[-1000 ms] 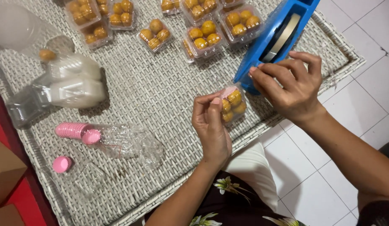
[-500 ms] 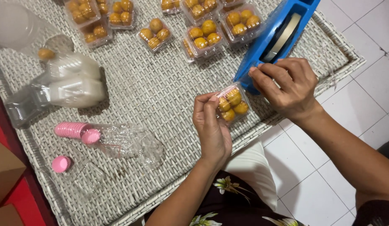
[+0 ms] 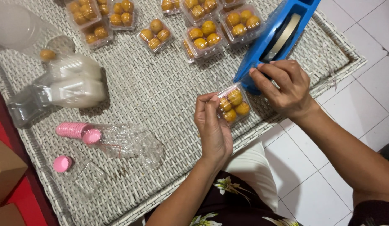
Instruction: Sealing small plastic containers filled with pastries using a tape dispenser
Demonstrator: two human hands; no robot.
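Observation:
My left hand [image 3: 213, 125] grips a small clear plastic box [image 3: 234, 105] holding several round golden pastries, just above the woven tray's near edge. My right hand [image 3: 284, 86] touches the box's far side with its fingertips pinched together, right at the mouth of a blue tape dispenser [image 3: 276, 37] that stands on the tray. A thin strip of clear tape seems to run from the dispenser to the box, but it is hard to make out.
A pale woven tray [image 3: 152, 92] carries several more filled clear boxes [image 3: 203, 37] along its far side. On the left lie stacked empty clear containers [image 3: 73, 86], a sleeve of pink paper cups [image 3: 75, 130] and one loose pink cup [image 3: 62, 163]. White floor tiles [image 3: 362, 83] lie to the right.
The box has been turned and lowered slightly toward me in my left hand. My right hand has shifted along the box beside the dispenser's mouth.

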